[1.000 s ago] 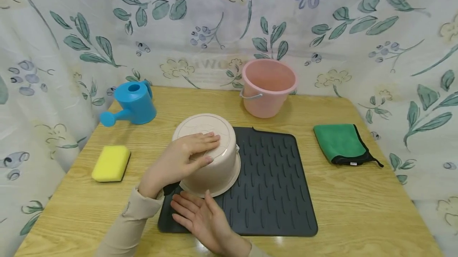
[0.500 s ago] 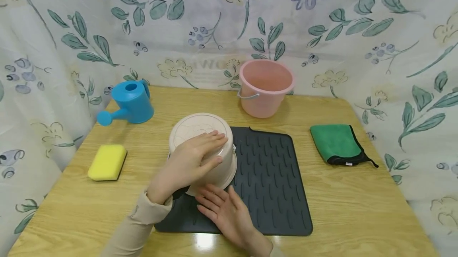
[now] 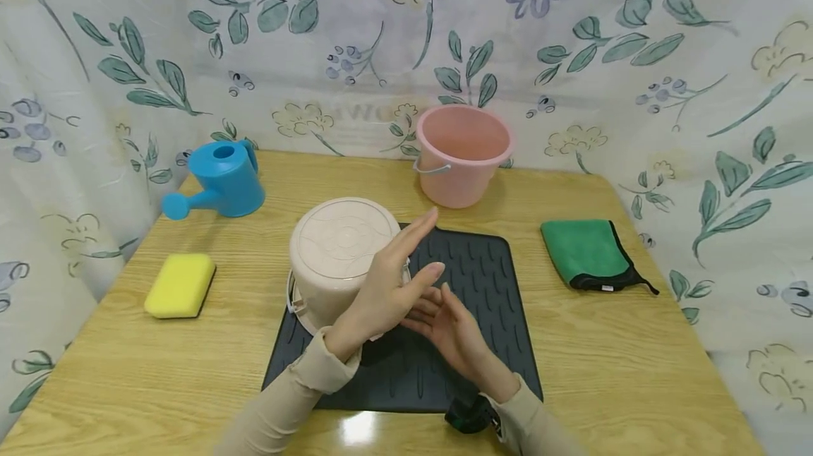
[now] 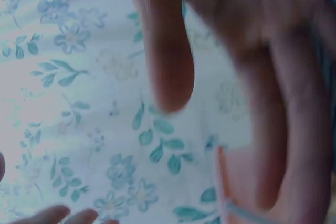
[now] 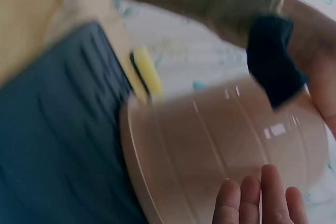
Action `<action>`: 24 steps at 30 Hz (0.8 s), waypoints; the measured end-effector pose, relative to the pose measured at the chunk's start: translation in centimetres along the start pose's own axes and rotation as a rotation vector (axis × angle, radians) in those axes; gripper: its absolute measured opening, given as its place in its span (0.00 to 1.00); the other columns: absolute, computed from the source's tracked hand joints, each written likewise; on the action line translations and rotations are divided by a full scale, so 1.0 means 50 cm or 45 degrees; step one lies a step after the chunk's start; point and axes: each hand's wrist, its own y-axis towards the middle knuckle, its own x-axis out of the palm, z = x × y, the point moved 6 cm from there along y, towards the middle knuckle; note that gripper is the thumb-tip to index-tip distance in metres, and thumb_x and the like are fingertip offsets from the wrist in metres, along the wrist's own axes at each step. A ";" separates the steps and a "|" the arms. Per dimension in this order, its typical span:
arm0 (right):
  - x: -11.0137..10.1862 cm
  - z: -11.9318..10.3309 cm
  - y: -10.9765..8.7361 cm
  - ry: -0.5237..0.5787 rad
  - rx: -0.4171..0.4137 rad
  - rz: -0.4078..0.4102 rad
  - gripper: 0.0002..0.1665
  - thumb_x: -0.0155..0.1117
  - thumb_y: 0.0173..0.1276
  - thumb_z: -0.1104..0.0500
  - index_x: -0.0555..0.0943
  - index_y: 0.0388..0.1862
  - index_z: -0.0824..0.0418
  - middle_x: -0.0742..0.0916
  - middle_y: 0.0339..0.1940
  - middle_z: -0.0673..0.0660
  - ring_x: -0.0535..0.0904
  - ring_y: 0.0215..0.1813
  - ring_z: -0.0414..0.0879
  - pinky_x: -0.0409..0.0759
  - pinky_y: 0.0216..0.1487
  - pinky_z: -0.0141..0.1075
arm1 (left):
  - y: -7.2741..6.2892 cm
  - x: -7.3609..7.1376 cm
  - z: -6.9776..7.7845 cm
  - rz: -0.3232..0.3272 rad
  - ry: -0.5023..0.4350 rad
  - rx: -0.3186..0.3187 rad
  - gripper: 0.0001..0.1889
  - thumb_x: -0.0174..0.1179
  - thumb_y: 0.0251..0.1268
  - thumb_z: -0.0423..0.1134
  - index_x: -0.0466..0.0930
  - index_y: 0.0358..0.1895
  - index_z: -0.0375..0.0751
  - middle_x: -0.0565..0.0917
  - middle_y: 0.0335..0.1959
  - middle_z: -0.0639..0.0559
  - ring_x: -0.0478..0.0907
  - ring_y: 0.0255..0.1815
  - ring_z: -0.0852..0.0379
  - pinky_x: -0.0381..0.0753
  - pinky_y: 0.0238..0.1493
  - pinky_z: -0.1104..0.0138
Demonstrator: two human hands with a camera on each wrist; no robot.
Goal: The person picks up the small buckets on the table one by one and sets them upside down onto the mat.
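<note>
A beige bucket stands upside down on a dark ridged mat, its base facing up and its handle hanging at the left side. My left hand, fingers straight, is over the bucket's right side; whether it touches cannot be told. To the right of it my right hand is held above the mat with fingers extended and palm turned toward the bucket. In the right wrist view, the fingers of that hand appear in front of the bucket's ribbed wall. Neither hand grips anything.
Behind the mat stands a pink bucket with a light handle. A blue watering can and a yellow sponge are on the left of the wooden table. A folded green cloth lies to the right.
My left hand has moved right, off the top of the beige bucket to its right side. My right hand has moved right and slightly up, away from the bucket's front. The bucket stays on the mat.
</note>
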 end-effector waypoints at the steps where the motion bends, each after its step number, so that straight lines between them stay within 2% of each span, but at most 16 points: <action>1: -0.012 -0.012 0.003 -0.075 -0.025 0.024 0.30 0.22 0.82 0.46 0.76 0.54 0.46 0.85 0.52 0.42 0.79 0.57 0.38 0.77 0.62 0.36 | 0.004 0.008 -0.005 0.011 -0.073 -0.030 0.31 0.53 0.73 0.41 0.55 0.76 0.42 0.59 0.77 0.47 0.54 0.78 0.51 0.59 0.75 0.52; 3: -0.037 -0.036 0.009 -0.245 -0.084 0.079 0.26 0.25 0.82 0.46 0.75 0.55 0.46 0.85 0.51 0.39 0.79 0.56 0.36 0.78 0.61 0.37 | 0.011 0.023 -0.015 0.040 -0.198 -0.088 0.31 0.50 0.74 0.42 0.53 0.77 0.44 0.57 0.78 0.49 0.53 0.79 0.53 0.58 0.76 0.55; 6: -0.076 -0.078 0.024 -0.508 -0.165 0.177 0.27 0.31 0.81 0.45 0.73 0.63 0.55 0.84 0.51 0.37 0.79 0.56 0.32 0.78 0.61 0.42 | 0.023 0.048 -0.034 0.089 -0.395 -0.169 0.30 0.45 0.76 0.42 0.50 0.77 0.42 0.55 0.78 0.48 0.51 0.79 0.52 0.55 0.78 0.55; 9: -0.116 -0.124 0.043 -0.713 -0.222 0.284 0.33 0.35 0.81 0.45 0.68 0.67 0.69 0.83 0.57 0.49 0.79 0.56 0.32 0.76 0.64 0.49 | 0.034 0.072 -0.062 0.151 -0.550 -0.274 0.30 0.42 0.76 0.43 0.50 0.77 0.39 0.55 0.78 0.46 0.51 0.79 0.51 0.53 0.78 0.52; 11: -0.143 -0.153 0.057 -0.805 -0.241 0.361 0.36 0.35 0.80 0.44 0.66 0.68 0.73 0.81 0.62 0.61 0.79 0.59 0.39 0.73 0.66 0.52 | 0.042 0.088 -0.082 0.187 -0.634 -0.343 0.30 0.40 0.76 0.44 0.49 0.77 0.38 0.56 0.78 0.45 0.52 0.79 0.50 0.52 0.78 0.51; 13: -0.164 -0.180 0.070 -0.869 -0.254 0.416 0.35 0.35 0.81 0.46 0.65 0.69 0.74 0.76 0.65 0.72 0.76 0.64 0.49 0.69 0.68 0.55 | 0.050 0.104 -0.101 0.220 -0.717 -0.401 0.31 0.38 0.76 0.45 0.48 0.77 0.36 0.56 0.78 0.42 0.51 0.79 0.49 0.52 0.78 0.52; 16: -0.189 -0.215 0.086 -0.982 -0.268 0.489 0.31 0.36 0.81 0.50 0.66 0.69 0.72 0.73 0.66 0.74 0.69 0.69 0.61 0.66 0.70 0.55 | 0.063 0.124 -0.125 0.283 -0.848 -0.467 0.31 0.36 0.77 0.46 0.47 0.77 0.34 0.55 0.77 0.38 0.51 0.79 0.45 0.51 0.78 0.52; 19: -0.201 -0.250 0.098 -1.149 -0.312 0.546 0.27 0.40 0.80 0.52 0.67 0.68 0.69 0.74 0.67 0.71 0.67 0.70 0.62 0.65 0.71 0.55 | 0.076 0.140 -0.147 0.365 -0.940 -0.504 0.32 0.35 0.77 0.48 0.47 0.76 0.33 0.55 0.77 0.37 0.50 0.79 0.42 0.51 0.78 0.50; 24: -0.199 -0.311 0.119 -1.517 -0.382 0.634 0.28 0.49 0.78 0.51 0.67 0.70 0.65 0.74 0.68 0.67 0.67 0.70 0.61 0.64 0.71 0.54 | 0.096 0.152 -0.180 0.464 -0.938 -0.529 0.31 0.33 0.78 0.49 0.47 0.77 0.35 0.55 0.77 0.39 0.50 0.79 0.43 0.50 0.78 0.49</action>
